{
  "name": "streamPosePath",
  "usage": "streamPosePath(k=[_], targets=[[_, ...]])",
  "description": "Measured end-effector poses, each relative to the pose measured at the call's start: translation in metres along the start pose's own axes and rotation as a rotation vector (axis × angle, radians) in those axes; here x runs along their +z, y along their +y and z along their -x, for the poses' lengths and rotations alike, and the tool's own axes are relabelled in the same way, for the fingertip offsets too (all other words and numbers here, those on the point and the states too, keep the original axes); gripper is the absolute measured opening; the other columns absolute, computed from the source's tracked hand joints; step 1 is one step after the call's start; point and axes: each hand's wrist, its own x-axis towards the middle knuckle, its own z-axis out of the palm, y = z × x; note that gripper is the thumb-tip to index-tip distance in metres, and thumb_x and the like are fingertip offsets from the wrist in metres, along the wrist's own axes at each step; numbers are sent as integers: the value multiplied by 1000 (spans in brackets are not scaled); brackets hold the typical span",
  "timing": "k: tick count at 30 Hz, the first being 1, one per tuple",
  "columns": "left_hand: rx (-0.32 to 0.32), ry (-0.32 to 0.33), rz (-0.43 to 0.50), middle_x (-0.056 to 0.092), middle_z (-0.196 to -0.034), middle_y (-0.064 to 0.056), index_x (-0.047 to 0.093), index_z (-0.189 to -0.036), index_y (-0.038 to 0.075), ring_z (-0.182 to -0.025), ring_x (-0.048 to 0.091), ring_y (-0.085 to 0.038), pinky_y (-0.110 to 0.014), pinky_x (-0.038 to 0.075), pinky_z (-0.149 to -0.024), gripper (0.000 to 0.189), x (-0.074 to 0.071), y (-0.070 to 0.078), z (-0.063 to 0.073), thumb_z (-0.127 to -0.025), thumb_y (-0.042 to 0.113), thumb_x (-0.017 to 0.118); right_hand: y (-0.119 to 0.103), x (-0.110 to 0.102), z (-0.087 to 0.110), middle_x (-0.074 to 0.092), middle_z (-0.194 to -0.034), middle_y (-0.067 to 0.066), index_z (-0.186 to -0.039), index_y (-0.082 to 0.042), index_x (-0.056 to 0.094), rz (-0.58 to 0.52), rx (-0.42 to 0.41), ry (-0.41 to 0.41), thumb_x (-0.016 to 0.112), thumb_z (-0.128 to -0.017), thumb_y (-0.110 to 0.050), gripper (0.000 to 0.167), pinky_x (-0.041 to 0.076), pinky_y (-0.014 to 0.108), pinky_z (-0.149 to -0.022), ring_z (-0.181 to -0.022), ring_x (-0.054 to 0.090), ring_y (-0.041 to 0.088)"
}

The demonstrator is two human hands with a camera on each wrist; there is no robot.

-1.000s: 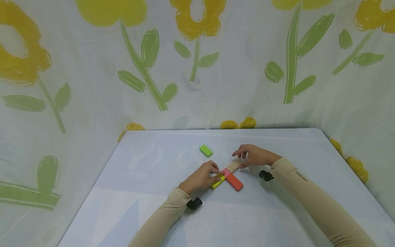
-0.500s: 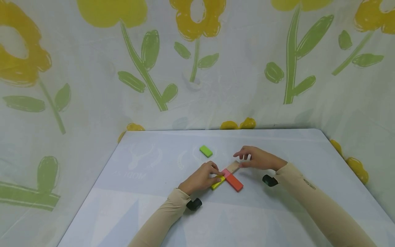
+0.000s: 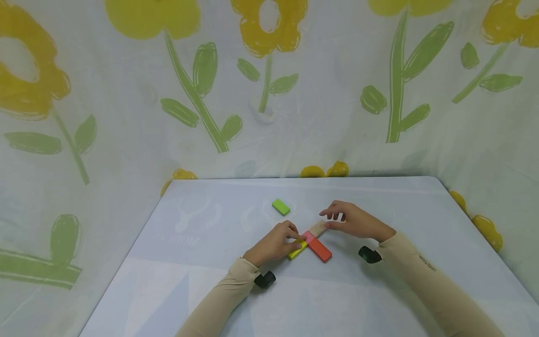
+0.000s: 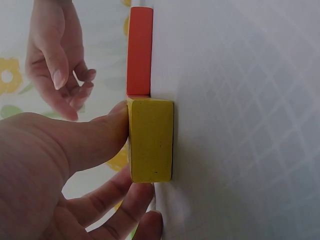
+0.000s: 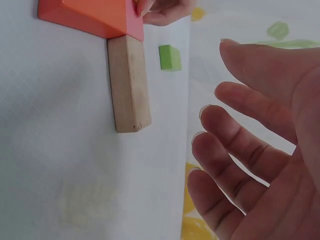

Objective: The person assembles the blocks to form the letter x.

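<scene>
My left hand (image 3: 273, 242) holds the yellow block (image 4: 152, 140), thumb on its upper side and fingers along its far side. A fingertip rests on the pink block (image 3: 309, 237), where the arms of a cross-like layout meet. From it a red block (image 3: 322, 251) runs toward the front right and a plain wooden block (image 5: 129, 85) toward the back right. My right hand (image 3: 355, 221) hovers beside the wooden block's outer end, fingers loosely bent, with a gap to the block in the right wrist view.
A lone green block (image 3: 280, 207) lies farther back on the white table (image 3: 210, 290). Behind the table hangs a flower-print cloth (image 3: 328, 103). A black wrist camera (image 3: 265, 279) sits under the left wrist, and a second black camera (image 3: 369, 254) under the right one.
My right hand has drawn back a little to the right and toward the front, off the wooden block. The left hand and the blocks stay where they were.
</scene>
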Motion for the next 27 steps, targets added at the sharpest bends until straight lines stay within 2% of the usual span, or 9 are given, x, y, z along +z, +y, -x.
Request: streamPosePath(k=[6, 10, 17, 27], targets=[[2, -1, -8, 60, -125, -4, 76, -127, 19, -116, 53, -18, -34, 48, -101, 29, 0, 0, 0, -98, 20, 73, -3, 4, 8, 69, -105, -1, -128, -8, 72, -3, -4, 62, 76, -95, -22, 36, 52, 27, -83, -94, 58, 12], [11, -1, -12, 60, -125, -5, 76, -127, 19, -116, 53, -19, -35, 48, -102, 29, -1, 0, 0, -98, 20, 73, -5, 7, 12, 67, -103, -3, -128, -9, 72, 0, 6, 91, 76, -95, -25, 37, 52, 26, -82, -95, 58, 11], [3, 0, -2, 59, -125, -5, 76, -126, 18, -115, 53, -18, -34, 48, -101, 29, -1, -1, 1, -98, 19, 73, -5, 14, 17, 66, -99, -4, -127, -7, 72, -12, -31, 143, 77, -94, -25, 37, 51, 26, -81, -92, 57, 8], [13, 0, 6, 60, -123, -5, 76, -126, 17, -113, 53, -18, -31, 48, -99, 29, -1, 0, 1, -97, 18, 73, -3, 25, 19, 65, -97, -8, -129, -7, 72, -35, -25, 185, 79, -92, -25, 42, 52, 27, -81, -91, 58, 6]])
